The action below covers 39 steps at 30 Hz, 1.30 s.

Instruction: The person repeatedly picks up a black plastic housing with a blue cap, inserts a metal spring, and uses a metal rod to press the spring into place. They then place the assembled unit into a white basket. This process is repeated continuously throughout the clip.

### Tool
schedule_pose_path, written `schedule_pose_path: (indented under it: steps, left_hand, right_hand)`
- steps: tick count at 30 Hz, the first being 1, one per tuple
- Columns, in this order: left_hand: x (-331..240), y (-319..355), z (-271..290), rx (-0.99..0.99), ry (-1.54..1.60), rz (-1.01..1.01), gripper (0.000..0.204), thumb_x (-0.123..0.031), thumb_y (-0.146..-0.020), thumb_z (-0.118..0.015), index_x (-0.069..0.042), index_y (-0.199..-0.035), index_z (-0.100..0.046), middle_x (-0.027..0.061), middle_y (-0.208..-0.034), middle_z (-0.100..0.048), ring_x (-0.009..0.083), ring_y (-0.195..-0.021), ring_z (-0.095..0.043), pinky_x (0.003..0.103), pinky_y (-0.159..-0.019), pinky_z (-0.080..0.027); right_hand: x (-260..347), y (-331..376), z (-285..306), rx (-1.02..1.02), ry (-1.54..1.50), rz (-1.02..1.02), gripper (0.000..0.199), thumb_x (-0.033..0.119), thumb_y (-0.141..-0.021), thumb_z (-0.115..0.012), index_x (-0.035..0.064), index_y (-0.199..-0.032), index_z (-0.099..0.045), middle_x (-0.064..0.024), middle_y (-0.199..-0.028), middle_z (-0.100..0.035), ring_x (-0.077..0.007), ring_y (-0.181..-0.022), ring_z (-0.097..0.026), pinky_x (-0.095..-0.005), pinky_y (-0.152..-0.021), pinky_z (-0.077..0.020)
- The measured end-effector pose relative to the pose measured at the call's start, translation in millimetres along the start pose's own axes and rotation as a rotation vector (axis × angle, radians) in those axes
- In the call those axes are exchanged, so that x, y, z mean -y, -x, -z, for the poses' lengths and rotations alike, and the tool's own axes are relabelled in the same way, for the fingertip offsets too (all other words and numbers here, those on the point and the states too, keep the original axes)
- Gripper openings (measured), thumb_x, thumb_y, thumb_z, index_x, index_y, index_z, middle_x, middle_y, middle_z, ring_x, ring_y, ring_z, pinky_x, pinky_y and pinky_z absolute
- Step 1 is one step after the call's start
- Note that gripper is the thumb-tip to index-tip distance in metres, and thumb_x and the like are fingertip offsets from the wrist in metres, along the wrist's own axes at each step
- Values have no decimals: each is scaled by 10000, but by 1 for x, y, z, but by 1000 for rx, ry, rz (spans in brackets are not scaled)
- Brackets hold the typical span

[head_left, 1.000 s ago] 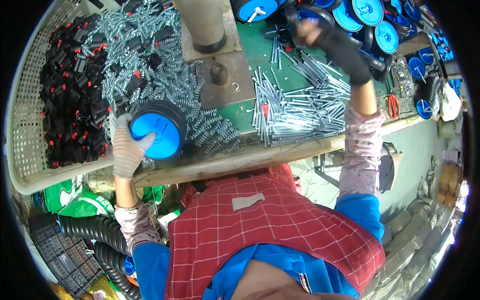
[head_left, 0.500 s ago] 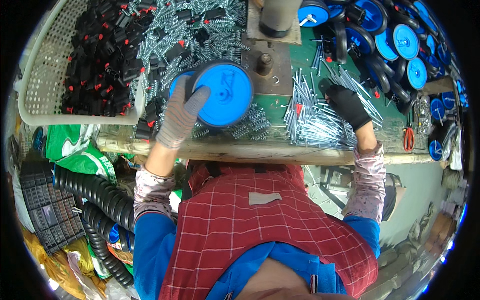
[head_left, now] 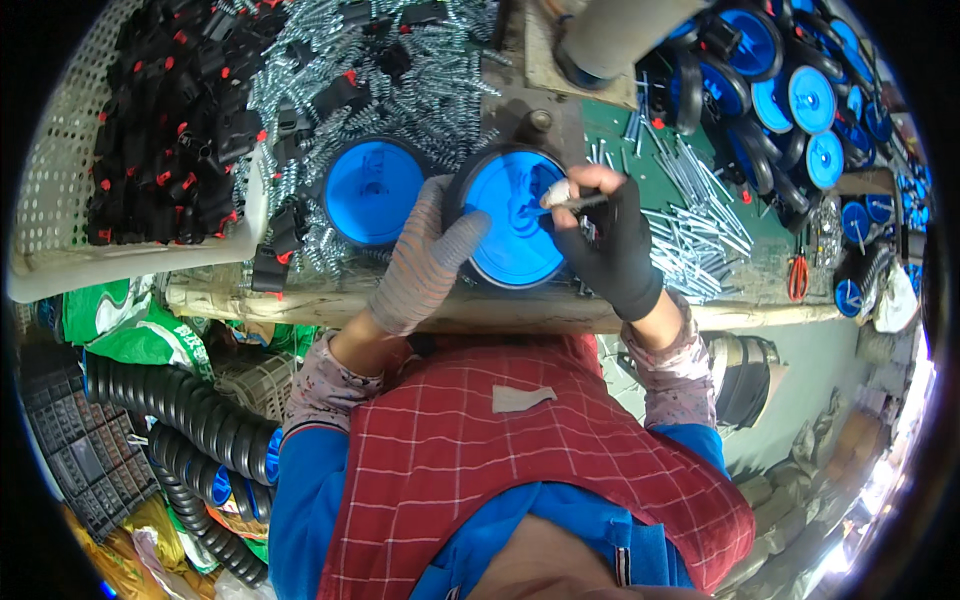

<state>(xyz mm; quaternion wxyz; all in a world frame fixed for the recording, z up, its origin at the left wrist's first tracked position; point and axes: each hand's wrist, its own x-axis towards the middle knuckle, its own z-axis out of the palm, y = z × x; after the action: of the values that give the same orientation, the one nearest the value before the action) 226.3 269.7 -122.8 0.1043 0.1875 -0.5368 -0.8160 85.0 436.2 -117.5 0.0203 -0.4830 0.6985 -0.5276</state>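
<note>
My left hand (head_left: pixel 422 262), in a grey striped glove, grips the left rim of a blue wheel (head_left: pixel 508 245) with a black tyre. The wheel is held up above the front of the bench, its blue face toward me. My right hand (head_left: pixel 622 248), in a black glove with bare fingertips and a white wrap on one finger, pinches a thin metal pin (head_left: pixel 588 203) at the wheel's hub. Whether the pin's tip is inside the hub cannot be made out. A second blue wheel (head_left: pixel 368 195) rests on the springs, left of my left hand.
Metal springs (head_left: pixel 400 90) heap at the back left, beside a white perforated basket (head_left: pixel 140 265) of black-and-red plastic parts. Long metal pins (head_left: pixel 690 245) lie on the right. Behind are a steel post (head_left: pixel 610 40) and more wheels (head_left: pixel 810 98). Red-handled scissors (head_left: pixel 798 277) lie at the right edge.
My right hand has left the pin pile, moving left to the wheel with a pin. My left hand has shifted right with one wheel; the other now lies separately on the springs.
</note>
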Motion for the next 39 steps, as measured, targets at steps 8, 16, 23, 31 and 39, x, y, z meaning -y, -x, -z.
schedule_pose_path:
  steps: [8, 16, 23, 31, 39]
  left_hand:
    - [-20, -1, 4, 94, 332, 195, 601, -346, -972, -622, -18, -1426, -405, 109, -1284, -575, 178, -1124, -593, 328, -947, -508]
    - [-60, -98, 60, -169, -1432, -462, 438, -404, -975, -559, -10, -1122, -683, 176, -1111, -643, 354, -1032, -627, 437, -902, -521]
    - [-72, -190, 83, -437, -2037, 123, 618, -630, -870, -595, -67, -1071, -754, 170, -1270, -610, 330, -1178, -583, 448, -965, -489]
    - [-75, -181, 65, -547, -1722, -1, 463, -414, -825, -701, 0, -1032, -716, 243, -1074, -680, 407, -1010, -668, 447, -890, -527]
    - [24, -44, -77, -139, -1166, -547, 372, -243, -894, -649, -32, -1133, -459, 236, -831, -647, 446, -734, -654, 516, -663, -533]
  right_hand:
    - [34, -28, 26, 563, 490, 401, 949, 540, -652, -781, 32, -1402, -500, -203, -1414, -514, -412, -1303, -492, -560, -1082, -370]
    - [-35, 33, 52, -107, 440, -10, 636, 322, -783, -777, -5, -1297, -596, -202, -1149, -672, -326, -1006, -676, -413, -897, -524]
    - [-64, 64, 47, -404, 48, -356, 612, 427, -837, -778, -32, -1203, -605, -115, -961, -681, -151, -862, -604, -295, -779, -487]
    - [-72, 61, 52, -625, -201, -483, 604, 444, -909, -698, -71, -1205, -591, -100, -1073, -656, -170, -944, -575, -289, -864, -451]
    - [-63, 14, 4, -794, -1065, -406, 621, 383, -992, -555, -26, -1437, -412, -173, -1398, -505, -272, -1249, -514, -415, -1096, -387]
